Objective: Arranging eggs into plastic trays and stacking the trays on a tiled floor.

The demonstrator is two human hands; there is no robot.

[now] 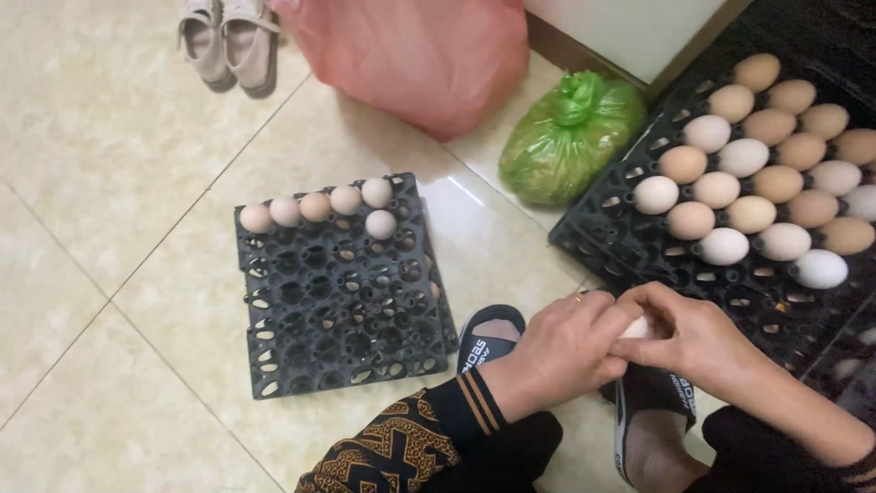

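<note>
One small, pale, smooth-shelled egg [638,327] sat pinched between both hands above the black slide sandals [488,340], only a sliver of its whitish shell showing. The left hand [566,351] curled over it from the near side, and the right hand [698,336] closed its fingertips on it from the other; each grip was shut around the egg. It lay between the nearly bare black plastic egg tray [338,292] and the fuller black egg tray [639,246] on the cream tiled floor [109,183].
</note>
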